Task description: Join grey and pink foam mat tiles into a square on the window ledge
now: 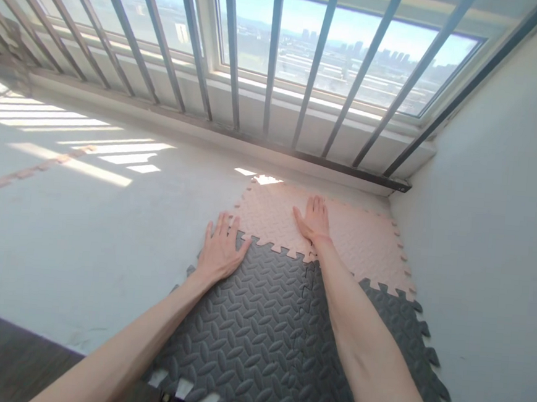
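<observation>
Dark grey foam mat tiles (245, 311) with a raised tread pattern lie on the white floor, joined side by side. Pink foam mat tiles (372, 243) lie beyond them, their toothed edges meeting the grey ones. My left hand (222, 247) rests flat with fingers spread at the far left corner of the grey tile, fingertips by the pink tile's corner. On the pink tiles, my right hand (314, 220) lies palm down with its thumb out, near the seam between them. My right forearm covers part of the grey seam.
A metal railing (273, 59) stands in front of a window (354, 59) along the far side. To the right rises a white wall (500, 213). A pinkish toothed strip (33, 170) lies on the floor at left, near patches of sunlight. Darker flooring (0, 353) shows at lower left.
</observation>
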`<state>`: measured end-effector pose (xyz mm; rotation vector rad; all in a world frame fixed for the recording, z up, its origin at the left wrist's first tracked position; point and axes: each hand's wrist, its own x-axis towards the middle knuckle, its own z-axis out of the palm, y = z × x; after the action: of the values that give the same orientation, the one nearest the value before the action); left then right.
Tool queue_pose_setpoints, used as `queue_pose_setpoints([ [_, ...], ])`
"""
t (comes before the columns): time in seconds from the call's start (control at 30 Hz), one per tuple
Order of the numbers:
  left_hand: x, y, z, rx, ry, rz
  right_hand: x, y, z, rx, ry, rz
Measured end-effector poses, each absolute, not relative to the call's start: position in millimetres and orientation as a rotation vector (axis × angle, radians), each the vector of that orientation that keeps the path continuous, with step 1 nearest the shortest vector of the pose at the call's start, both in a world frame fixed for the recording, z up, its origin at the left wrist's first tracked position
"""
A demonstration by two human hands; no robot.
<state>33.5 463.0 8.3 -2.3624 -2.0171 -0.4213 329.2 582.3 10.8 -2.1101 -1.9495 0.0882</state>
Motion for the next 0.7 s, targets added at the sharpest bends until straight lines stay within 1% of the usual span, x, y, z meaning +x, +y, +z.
queue_pose_setpoints([
  [0.2,35,463,7,-2.384,-2.038,-0.401,331,526,12,-2.054,-2.043,0.101],
  [0.43,36,467,6,-2.389,-2.058,-0.44,330,431,16,-1.984,-2.176,0.119],
  [0.57,36,455,4,-2.373,-2.056,-0.489,324,376,15,-1.974,-2.153,0.117],
  [0.7,30,443,2,-2.417,-1.99,-0.489,314,355,18,-2.029,-2.092,0.133],
])
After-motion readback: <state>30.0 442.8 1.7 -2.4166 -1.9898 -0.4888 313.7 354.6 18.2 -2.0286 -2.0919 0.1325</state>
